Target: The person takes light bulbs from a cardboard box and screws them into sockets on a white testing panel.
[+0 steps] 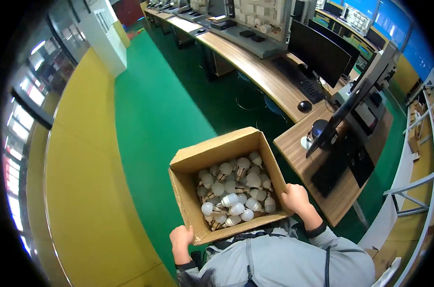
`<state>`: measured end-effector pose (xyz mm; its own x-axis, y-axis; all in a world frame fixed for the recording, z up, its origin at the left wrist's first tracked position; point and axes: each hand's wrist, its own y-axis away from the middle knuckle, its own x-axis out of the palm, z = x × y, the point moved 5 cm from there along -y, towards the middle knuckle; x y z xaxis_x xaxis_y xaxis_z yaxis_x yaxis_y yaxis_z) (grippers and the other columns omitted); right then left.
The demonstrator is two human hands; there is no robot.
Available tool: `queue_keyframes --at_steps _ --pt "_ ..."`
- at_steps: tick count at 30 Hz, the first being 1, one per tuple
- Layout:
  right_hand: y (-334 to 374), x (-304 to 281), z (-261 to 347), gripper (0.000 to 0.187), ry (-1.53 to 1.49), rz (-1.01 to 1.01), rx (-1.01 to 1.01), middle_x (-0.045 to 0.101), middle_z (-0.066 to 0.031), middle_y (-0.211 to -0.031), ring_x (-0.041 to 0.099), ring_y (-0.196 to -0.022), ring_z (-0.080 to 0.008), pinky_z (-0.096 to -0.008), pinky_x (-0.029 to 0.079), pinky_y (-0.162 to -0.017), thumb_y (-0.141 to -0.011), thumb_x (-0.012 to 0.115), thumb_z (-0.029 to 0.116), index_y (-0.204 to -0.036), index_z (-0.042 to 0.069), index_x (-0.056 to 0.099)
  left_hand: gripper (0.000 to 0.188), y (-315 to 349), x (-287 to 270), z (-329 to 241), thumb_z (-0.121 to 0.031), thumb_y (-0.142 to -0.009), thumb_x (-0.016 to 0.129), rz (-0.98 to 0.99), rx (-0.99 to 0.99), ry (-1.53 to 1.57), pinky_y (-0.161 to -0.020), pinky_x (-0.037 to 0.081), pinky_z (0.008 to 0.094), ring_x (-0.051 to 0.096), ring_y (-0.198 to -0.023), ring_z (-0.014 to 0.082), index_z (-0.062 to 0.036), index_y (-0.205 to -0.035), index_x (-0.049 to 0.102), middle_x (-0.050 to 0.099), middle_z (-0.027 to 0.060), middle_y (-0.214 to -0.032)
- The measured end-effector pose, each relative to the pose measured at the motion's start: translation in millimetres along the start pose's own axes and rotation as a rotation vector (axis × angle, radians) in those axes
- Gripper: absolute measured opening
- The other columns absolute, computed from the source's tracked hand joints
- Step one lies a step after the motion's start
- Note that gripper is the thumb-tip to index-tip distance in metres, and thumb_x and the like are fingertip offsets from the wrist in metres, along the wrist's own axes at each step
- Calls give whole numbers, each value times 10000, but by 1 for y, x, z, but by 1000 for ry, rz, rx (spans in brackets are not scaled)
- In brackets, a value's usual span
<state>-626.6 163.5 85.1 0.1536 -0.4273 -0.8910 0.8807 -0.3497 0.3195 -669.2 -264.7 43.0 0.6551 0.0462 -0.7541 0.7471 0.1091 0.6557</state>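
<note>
Grey sleeves are seen at the near edge, and between them an open cardboard box (226,153) is held up above the floor. Its flaps are folded out, and its bottom is covered by a heap of white bulbs (233,191) with pale metal bases, lying at all angles. The box's near left corner is clasped by the left hand (181,237), fingers curled around the wall. The near right wall is gripped by the right hand (296,197), fingers pressed against the outside.

Green floor (154,110) is spread beneath, with a broad yellow band (78,182) at the left. A long wooden bench (269,81) is set along the right, carrying dark monitors (320,52), a keyboard (300,79) and a mouse (304,106).
</note>
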Motion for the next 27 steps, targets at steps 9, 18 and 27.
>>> queue_keyframes --at_steps 9,18,27 --pt "-10 5 -14 217 -19 60 7 617 -249 -720 616 -712 -412 -479 501 -701 -736 576 197 -712 -14 619 437 21 -22 -14 -393 -832 513 -62 -37 -12 -724 499 452 640 -792 373 7 -781 681 654 228 -817" --pt "-36 -25 4 251 -13 52 66 617 -243 -718 618 -718 -411 -488 500 -700 -751 556 224 -724 -15 626 432 -15 -65 -22 -392 -841 512 -12 16 -52 -729 504 442 645 -803 360 0 -796 687 659 215 -824" --pt "-100 -80 70 277 -32 -44 287 621 -244 -739 620 -729 -401 -473 506 -680 -733 647 257 -794 -12 644 436 -156 -218 -75 -400 -845 518 -51 288 -136 -715 503 438 649 -782 351 -8 -764 689 658 208 -788"
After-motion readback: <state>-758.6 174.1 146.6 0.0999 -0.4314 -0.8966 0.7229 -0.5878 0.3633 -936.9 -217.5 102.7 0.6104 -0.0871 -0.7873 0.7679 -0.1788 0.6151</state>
